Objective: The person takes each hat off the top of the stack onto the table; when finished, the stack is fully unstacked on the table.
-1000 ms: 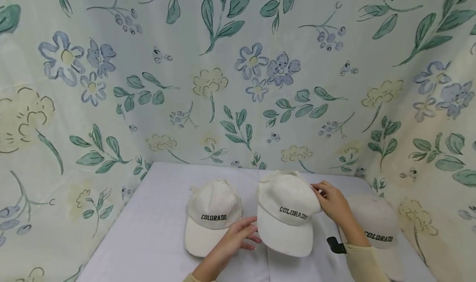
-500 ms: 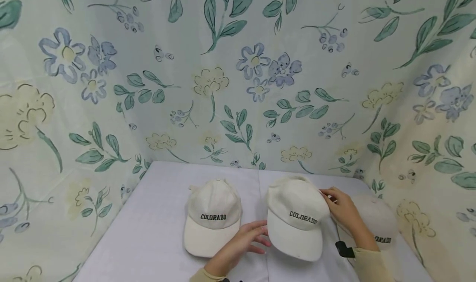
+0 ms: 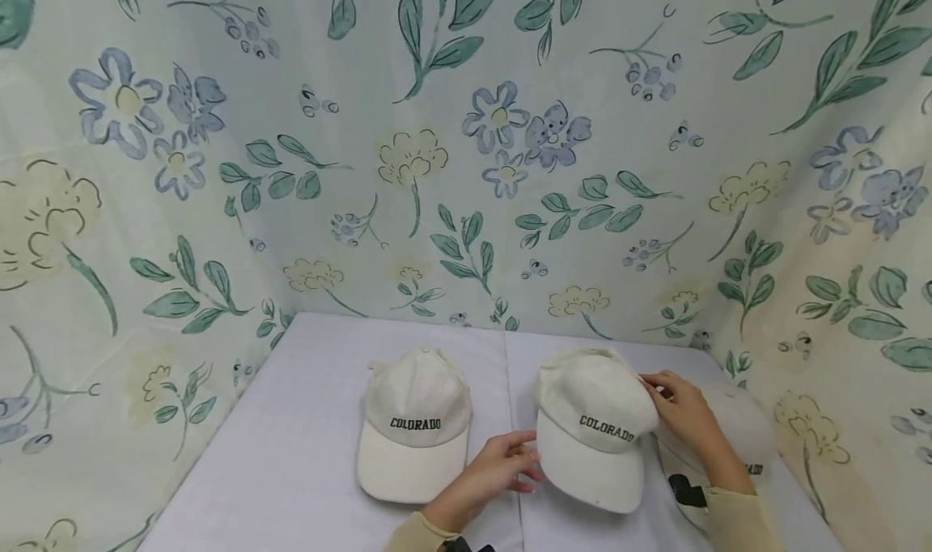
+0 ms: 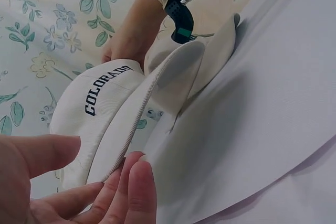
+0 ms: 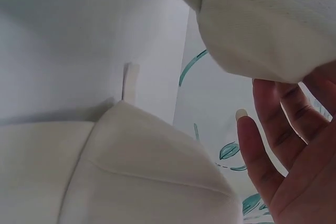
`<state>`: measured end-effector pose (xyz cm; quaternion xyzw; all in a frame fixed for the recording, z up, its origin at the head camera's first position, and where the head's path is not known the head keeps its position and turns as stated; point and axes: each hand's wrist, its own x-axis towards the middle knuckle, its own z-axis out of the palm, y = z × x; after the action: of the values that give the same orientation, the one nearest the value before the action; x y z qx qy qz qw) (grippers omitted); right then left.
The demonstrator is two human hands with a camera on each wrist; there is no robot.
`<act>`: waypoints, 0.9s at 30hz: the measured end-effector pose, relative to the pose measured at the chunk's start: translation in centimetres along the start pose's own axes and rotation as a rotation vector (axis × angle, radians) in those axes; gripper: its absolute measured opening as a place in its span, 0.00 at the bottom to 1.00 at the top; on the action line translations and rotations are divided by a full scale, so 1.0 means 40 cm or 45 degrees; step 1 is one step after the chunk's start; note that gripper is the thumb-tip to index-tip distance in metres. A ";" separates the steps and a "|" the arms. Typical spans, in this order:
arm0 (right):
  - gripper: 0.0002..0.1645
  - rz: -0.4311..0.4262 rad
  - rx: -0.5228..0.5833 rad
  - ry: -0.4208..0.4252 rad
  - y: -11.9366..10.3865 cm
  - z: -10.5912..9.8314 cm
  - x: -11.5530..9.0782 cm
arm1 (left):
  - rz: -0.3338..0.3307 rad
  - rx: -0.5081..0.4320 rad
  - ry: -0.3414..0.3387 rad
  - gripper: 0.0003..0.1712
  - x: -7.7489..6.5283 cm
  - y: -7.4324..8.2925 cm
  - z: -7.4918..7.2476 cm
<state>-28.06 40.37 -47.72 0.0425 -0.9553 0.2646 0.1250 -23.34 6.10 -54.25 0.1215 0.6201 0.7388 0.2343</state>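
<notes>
A white baseball cap (image 3: 593, 394) lettered COLORADO is held tilted above the white table, between both hands. My right hand (image 3: 688, 414) pinches the side of its crown; the thumb is hidden in the right wrist view, where fingers (image 5: 270, 119) touch the cap's edge. My left hand (image 3: 498, 469) is at the brim's left edge. In the left wrist view its fingertips touch the brim (image 4: 131, 114) from below, with the thumb apart. A matching cap (image 3: 418, 394) lies to the left, brim toward me. Another cap (image 3: 739, 422) lies at the right, partly hidden by my right forearm.
The white-covered table (image 3: 291, 422) extends to the left of the caps. A floral curtain (image 3: 328, 171) surrounds it at the back and sides. Black wrist straps (image 3: 687, 491) show at the sleeves. The right-hand cap sits close to the held one.
The held cap has moved right and slightly toward me, with both hands travelling along. It now overlaps the view of the right-hand cap more. The left cap has stayed in place.
</notes>
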 end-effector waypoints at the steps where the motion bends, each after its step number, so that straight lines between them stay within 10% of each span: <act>1: 0.22 0.003 -0.004 0.002 0.005 0.000 0.000 | 0.006 -0.002 0.007 0.27 0.005 -0.004 0.002; 27: 0.16 0.032 -0.080 -0.132 0.058 -0.002 0.014 | 0.015 0.114 0.199 0.21 0.075 -0.031 0.053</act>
<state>-28.92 42.38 -48.63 0.0401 -0.9688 0.2335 0.0734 -24.69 9.57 -55.36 0.0774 0.6681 0.7190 0.1752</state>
